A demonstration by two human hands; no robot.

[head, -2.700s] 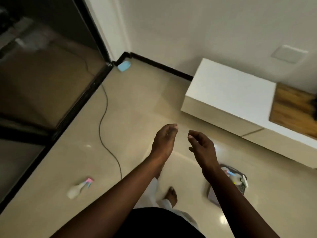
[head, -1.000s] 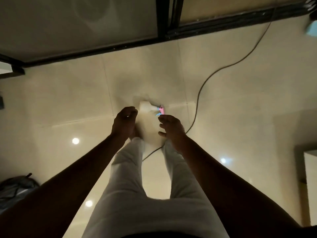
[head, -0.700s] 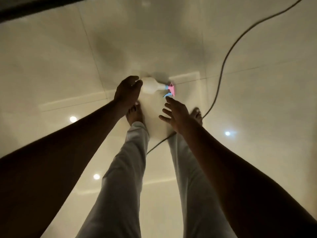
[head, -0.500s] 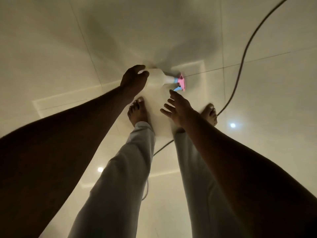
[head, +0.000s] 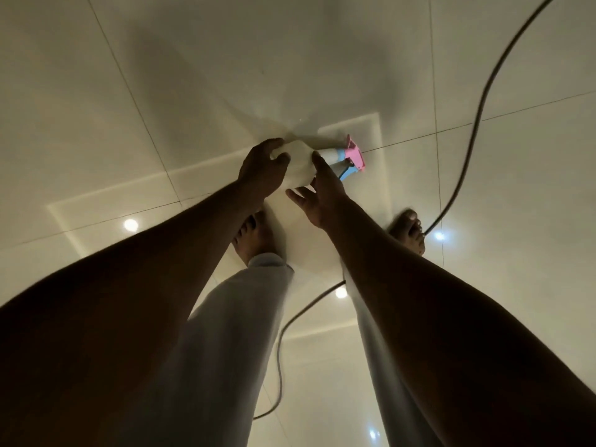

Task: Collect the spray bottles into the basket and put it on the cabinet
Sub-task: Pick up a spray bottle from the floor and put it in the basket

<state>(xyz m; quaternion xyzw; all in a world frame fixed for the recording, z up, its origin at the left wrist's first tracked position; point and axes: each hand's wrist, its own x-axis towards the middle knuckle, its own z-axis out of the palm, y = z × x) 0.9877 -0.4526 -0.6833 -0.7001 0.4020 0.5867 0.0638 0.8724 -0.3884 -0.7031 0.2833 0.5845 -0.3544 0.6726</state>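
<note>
Fingers (head: 280, 159) of the left hand (head: 263, 171) are curled round the fat end of the white spray bottle (head: 301, 166), properly gripping it. Right hand (head: 322, 191) is on the other side, fingers loose and spread, index finger lying along the bottle up near the neck, so touching but not really closed on it. Bottle sits sideways between the two hands, down low over the shiny tile floor (head: 129, 91); can't tell if it's off the floor. Its pink and blue trigger head (head: 351, 156) pokes out just past the right fingertips. No label or writing I can read. Dark cable (head: 477, 121) snakes off beyond the right hand, and bare feet are just below both hands.
</note>
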